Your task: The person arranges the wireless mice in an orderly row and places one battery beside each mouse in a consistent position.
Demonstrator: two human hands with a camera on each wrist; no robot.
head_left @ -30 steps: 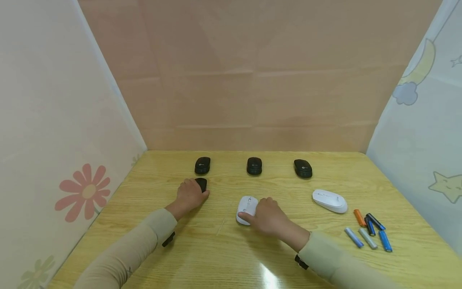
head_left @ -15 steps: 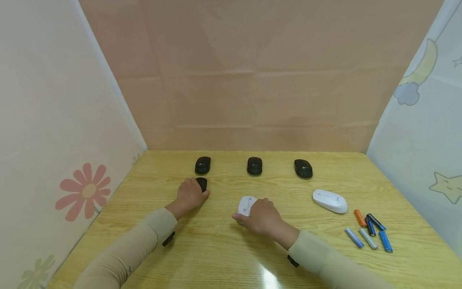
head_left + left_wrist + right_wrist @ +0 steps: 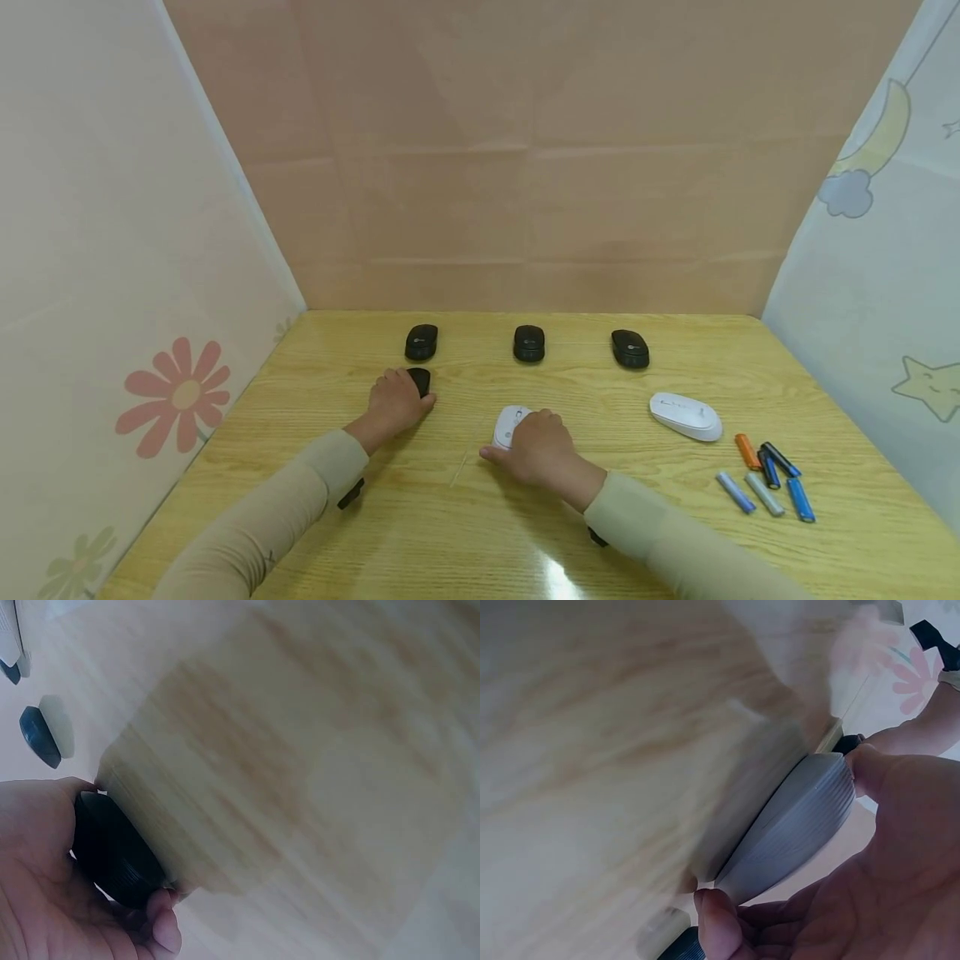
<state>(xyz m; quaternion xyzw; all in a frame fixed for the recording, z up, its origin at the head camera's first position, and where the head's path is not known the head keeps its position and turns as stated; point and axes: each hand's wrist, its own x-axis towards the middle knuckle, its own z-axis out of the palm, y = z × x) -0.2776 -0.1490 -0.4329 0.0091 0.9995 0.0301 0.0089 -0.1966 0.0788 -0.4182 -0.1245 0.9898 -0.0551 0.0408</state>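
Note:
A black computer mouse (image 3: pixel 420 381) lies on the wooden table, and my left hand (image 3: pixel 396 402) grips it from behind. The left wrist view has the dark mouse (image 3: pixel 116 851) between the thumb and the curled fingers of that hand (image 3: pixel 45 877). Nearer the middle, my right hand (image 3: pixel 536 450) holds a white mouse (image 3: pixel 510 423), its front end showing past the fingers. In the right wrist view the thumb and fingers of the right hand (image 3: pixel 870 862) clasp the sides of the white mouse (image 3: pixel 795 825), which sits at the table surface.
Three black mice (image 3: pixel 422 342), (image 3: pixel 529 343), (image 3: pixel 630 348) stand in a row at the back. A second white mouse (image 3: pixel 686 417) lies to the right, with several batteries (image 3: pixel 765 498) beside it. Printed cloth walls (image 3: pixel 525 208) enclose the table (image 3: pixel 360 533).
My right hand has shifted slightly left and its fingers now cover more of the white mouse. My left hand and the black mouse have stayed put.

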